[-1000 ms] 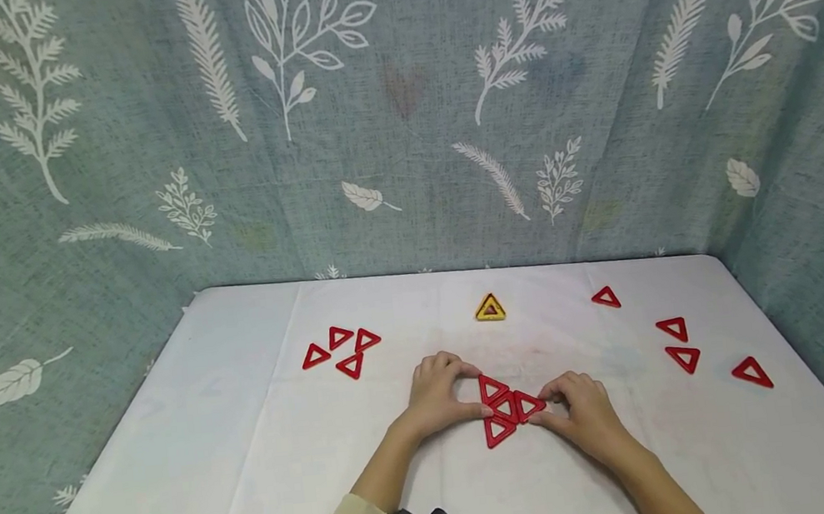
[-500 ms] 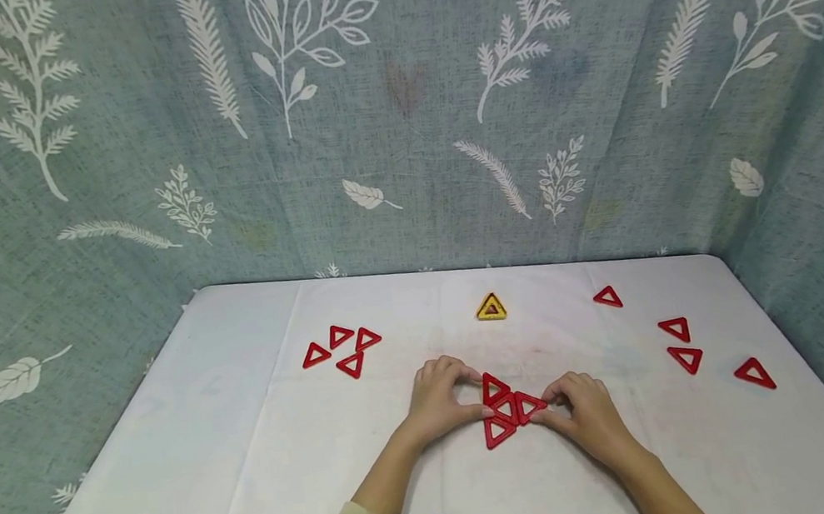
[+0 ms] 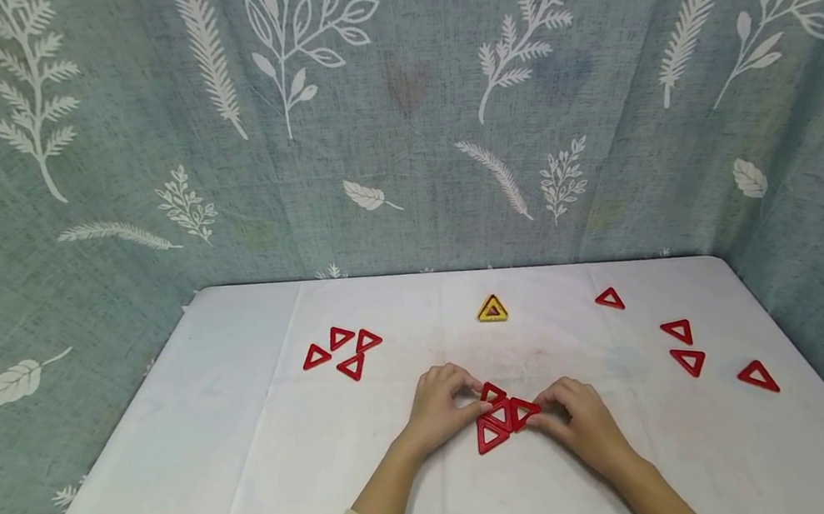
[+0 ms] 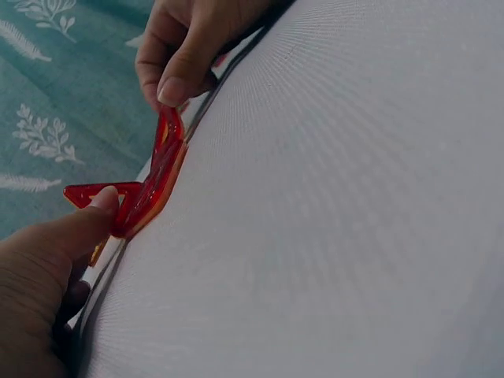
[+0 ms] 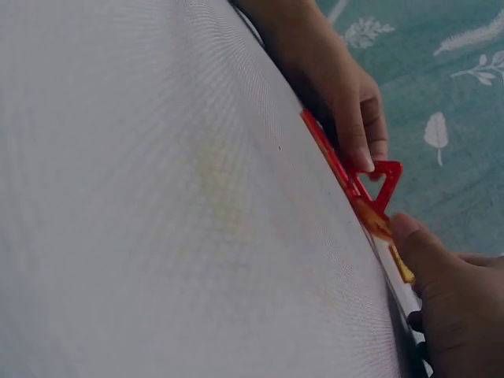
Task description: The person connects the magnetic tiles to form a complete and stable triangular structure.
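In the head view, several red triangular frames lie edge to edge, with a middle triangle (image 3: 499,416) between the others. My left hand (image 3: 438,402) pinches the far triangle (image 3: 492,393) between thumb and fingers; this piece stands tilted up from the table in the right wrist view. At the right end, my right hand (image 3: 576,420) pinches the tip of another red triangle (image 3: 523,413). The near triangle (image 3: 491,435) is touched by neither hand. The left thumb (image 4: 104,198) presses on red plastic in the left wrist view. Fingertips behind the pieces are partly hidden.
A yellow triangle (image 3: 492,310) lies farther back on the white table (image 3: 269,473). Several loose red triangles (image 3: 351,367) sit at the left. More red triangles (image 3: 688,361) are scattered at the right. A patterned grey-green curtain (image 3: 396,108) hangs behind.
The far triangle has gone from flat to tilted. The joined triangles have turned a little, with the near one shifting left. Both hands have moved slightly nearer and keep their pinch.
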A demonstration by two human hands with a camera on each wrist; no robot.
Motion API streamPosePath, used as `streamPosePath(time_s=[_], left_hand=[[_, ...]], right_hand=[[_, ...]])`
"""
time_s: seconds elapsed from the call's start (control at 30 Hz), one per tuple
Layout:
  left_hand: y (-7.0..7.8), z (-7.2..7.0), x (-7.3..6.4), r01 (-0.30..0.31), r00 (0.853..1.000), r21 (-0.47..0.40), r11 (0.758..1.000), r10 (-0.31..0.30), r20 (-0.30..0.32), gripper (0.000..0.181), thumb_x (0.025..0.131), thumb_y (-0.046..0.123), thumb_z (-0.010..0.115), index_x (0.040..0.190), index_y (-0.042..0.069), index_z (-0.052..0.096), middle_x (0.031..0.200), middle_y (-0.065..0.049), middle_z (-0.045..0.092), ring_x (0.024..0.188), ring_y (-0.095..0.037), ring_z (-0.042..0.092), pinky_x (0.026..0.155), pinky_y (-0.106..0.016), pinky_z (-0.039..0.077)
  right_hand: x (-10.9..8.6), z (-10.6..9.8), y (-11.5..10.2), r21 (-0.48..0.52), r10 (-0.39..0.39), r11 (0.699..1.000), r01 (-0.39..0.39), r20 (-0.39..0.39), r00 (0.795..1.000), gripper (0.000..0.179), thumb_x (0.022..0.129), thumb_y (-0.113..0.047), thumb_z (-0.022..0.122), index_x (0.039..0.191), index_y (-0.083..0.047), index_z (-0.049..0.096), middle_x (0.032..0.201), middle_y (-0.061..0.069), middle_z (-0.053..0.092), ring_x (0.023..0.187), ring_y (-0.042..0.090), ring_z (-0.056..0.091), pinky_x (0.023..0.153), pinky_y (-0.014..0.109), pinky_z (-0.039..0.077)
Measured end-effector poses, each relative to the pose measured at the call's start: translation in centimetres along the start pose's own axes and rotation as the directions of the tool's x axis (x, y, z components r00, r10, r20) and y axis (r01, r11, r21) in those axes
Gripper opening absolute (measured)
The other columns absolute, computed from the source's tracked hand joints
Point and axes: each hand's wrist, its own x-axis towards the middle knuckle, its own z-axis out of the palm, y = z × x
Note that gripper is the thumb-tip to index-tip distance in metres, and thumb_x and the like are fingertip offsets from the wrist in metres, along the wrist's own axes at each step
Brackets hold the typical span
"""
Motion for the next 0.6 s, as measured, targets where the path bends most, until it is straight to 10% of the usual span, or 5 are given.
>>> streamPosePath(time_s=[0.6], left_hand=[[-0.5, 0.4, 0.0, -0.115, 0.989, 0.027, 0.993, 0.117, -0.087, 0.014, 0.076, 0.030, 0.078, 0.082, 0.018, 0.075, 0.092, 0.010, 0.062, 0.093, -0.011, 0.051, 0.085, -0.035, 0.039]], right_hand=[[1.0, 2.0, -2.1, 0.179, -0.041, 0.982, 0.052, -0.067, 0.997, 0.024, 0.071, -0.014, 0.082, 0.090, -0.007, 0.069, 0.080, -0.001, 0.060, 0.066, 0.005, 0.050, 0.058, 0.019, 0.043]])
